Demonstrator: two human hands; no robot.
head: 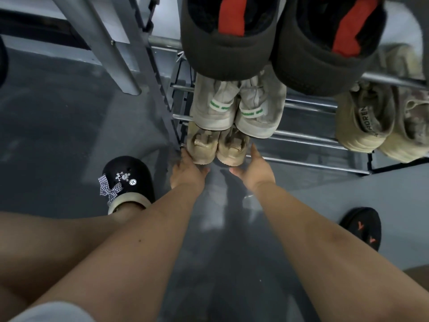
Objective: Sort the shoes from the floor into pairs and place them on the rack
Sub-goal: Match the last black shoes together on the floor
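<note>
beige pair (pixel 217 147) sits on the rack's (pixel 308 141) lowest tier, heels toward 6 o'clock. left hand (pixel 188 170) touches its left shoe, fingers straight; right hand (pixel 254 169) open just beside the right one.

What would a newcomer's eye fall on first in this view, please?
Probably the two bare hands, left hand and right hand, flanking a pair of beige suede sneakers on the lowest tier of the metal-bar shoe rack. Next, the big dark slippers with red insoles looming at the top.
</note>
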